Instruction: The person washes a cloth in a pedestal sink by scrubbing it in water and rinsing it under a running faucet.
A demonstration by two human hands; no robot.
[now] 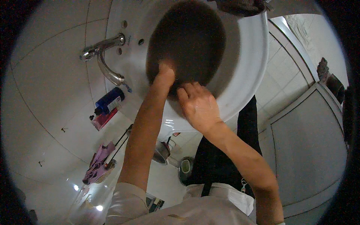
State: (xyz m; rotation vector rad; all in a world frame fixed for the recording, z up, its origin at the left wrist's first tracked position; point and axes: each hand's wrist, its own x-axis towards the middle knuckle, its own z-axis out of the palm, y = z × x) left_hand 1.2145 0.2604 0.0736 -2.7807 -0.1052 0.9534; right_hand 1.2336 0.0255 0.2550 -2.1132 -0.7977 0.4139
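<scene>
A white washbasin [253, 73] lies before me, its bowl filled with dark, murky water [191, 39]. My left hand [167, 70] reaches into the dark water near the tap side; its fingers are under the surface and hidden. Beside it, my right hand [198, 104] is at the near edge of the bowl with bent fingers, their tips dipping into the dark area. Whether either hand grips anything beneath cannot be told. Left of the bowl, a chrome tap [109, 67] stands over the basin's ledge.
A blue bottle [108, 99] and a red and pink tube [104, 119] are at the basin's left corner. Purple cloths [98, 164] hang on a rack at lower left. Dark cloth [242, 6] rests on the far rim. A grey door panel [309, 146] stands at right.
</scene>
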